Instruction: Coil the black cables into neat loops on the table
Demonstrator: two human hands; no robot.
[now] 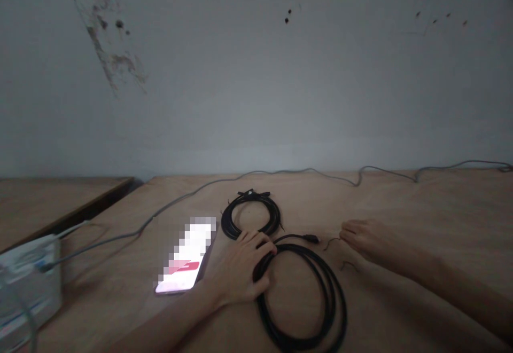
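Left hand (244, 270) grips the large near black cable coil (304, 299); open right hand (366, 241) rests flat, empty; careless tugging could unravel the smaller far bundle (250, 214)

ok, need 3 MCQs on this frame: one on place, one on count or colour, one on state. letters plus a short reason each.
1. Where does the phone lie?
A. left of the left hand
B. right of the right hand
C. on the white box

2. How many black cable coils are on the table?
A. one
B. two
C. four

3. What is the state of the phone's screen?
A. dark
B. lit
C. face down

Answers:
1. A, the phone sits on the table just left of the left hand.
2. B, a smaller coil lies farther off and a larger coil nearer.
3. B, the screen glows white and pink.
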